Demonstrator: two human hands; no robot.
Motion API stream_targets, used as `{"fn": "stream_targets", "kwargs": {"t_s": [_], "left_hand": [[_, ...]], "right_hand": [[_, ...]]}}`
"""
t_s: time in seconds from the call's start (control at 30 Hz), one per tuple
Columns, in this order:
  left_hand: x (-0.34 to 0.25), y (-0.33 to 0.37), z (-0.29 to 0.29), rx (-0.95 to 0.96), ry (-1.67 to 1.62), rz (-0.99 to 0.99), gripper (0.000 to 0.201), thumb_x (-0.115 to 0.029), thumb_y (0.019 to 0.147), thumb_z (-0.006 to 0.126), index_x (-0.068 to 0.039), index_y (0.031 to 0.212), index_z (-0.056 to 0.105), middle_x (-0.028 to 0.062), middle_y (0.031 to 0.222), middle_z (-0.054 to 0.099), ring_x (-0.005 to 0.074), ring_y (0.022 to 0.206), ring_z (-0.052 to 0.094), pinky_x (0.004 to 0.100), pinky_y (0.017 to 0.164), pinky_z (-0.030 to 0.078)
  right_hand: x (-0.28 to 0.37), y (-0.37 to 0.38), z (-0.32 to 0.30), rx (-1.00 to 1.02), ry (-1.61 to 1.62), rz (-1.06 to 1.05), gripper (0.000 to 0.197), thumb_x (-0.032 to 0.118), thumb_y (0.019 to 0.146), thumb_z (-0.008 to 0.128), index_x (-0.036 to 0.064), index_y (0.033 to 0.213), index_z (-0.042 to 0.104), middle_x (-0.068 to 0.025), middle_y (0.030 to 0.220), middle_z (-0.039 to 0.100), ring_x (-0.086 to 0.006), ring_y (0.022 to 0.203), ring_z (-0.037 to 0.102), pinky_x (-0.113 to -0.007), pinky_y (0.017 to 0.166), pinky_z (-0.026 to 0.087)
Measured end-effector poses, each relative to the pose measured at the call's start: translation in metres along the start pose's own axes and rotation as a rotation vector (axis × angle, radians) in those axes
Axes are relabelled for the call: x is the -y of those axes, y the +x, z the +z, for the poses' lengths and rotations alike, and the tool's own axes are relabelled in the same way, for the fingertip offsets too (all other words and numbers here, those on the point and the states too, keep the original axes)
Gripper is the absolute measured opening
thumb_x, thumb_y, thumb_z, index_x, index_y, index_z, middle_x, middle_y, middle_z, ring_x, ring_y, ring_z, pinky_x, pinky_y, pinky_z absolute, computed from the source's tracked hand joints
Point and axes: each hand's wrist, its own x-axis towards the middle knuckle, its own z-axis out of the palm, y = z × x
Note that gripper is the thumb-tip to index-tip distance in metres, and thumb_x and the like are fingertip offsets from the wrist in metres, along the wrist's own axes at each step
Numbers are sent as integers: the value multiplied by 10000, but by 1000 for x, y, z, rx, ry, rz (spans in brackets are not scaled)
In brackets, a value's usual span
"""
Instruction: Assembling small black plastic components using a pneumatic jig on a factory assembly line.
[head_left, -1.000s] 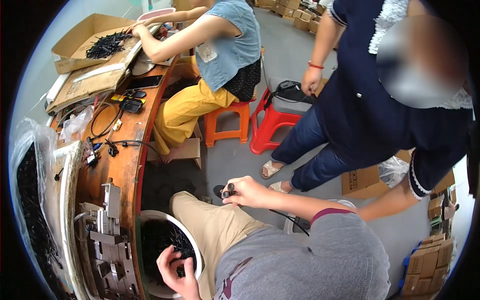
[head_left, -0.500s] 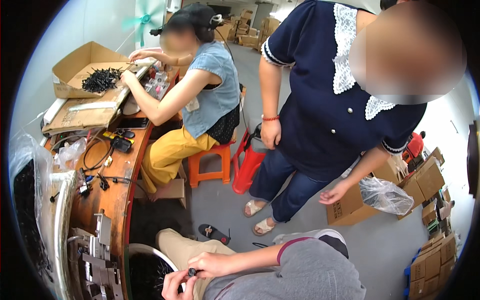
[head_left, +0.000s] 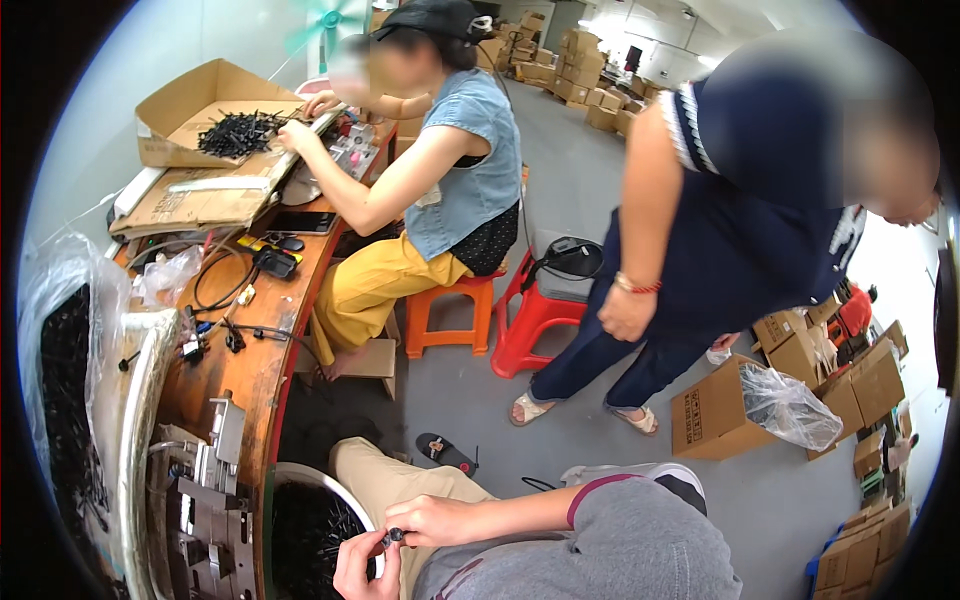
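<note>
At the lower middle, my right hand (head_left: pixel 432 520) reaches in from the right with its fingers closed on a small black round part (head_left: pixel 396 535). My left hand (head_left: pixel 362 568) comes up from the bottom edge, and its fingertips pinch the same part from the other side. Just left of my hands stands a white bucket (head_left: pixel 357 508), holding many thin black pieces (head_left: pixel 310 535). My hands are above my leg in beige trousers, beside the bucket rim. The exact kind of the small part is too small to tell.
A metal fixture (head_left: pixel 205 500) and cables (head_left: pixel 215 285) lie on the wooden bench (head_left: pixel 265 375). A seated co-worker (head_left: pixel 460 180) handles black pieces by a cardboard tray (head_left: pixel 165 150). Another person stands near a red stool (head_left: pixel 540 325); an open carton (head_left: pixel 705 415) sits right.
The view has shifted, so the bench and seated co-worker appear further right. The standing person has turned and leaned to the right, uncovering the red stool. My hands still hold the black part.
</note>
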Motion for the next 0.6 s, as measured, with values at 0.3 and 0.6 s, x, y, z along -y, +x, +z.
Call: {"fn": "stream_targets", "kwargs": {"t_s": [0.3, 0.6], "left_hand": [[-1, -3, -4, -33, 41, -3, 274, 111, 682, 726, 23, 938, 690, 108, 877, 638, 156, 739, 635, 246, 620, 536], [13, -13, -19, -107, -18, -137, 244, 55, 704, 758, 9, 927, 671, 72, 832, 647, 126, 722, 642, 241, 637, 540]], "right_hand": [[3, 5, 1, -29, -20, -105, 287, -60, 679, 663, -23, 953, 583, -112, 880, 531, -315, 751, 611, -393, 627, 509], [-6, 24, 16, -22, -111, -268, 186, -22, 771, 603, 21, 951, 588, -115, 821, 536, -302, 732, 625, -380, 614, 523]]}}
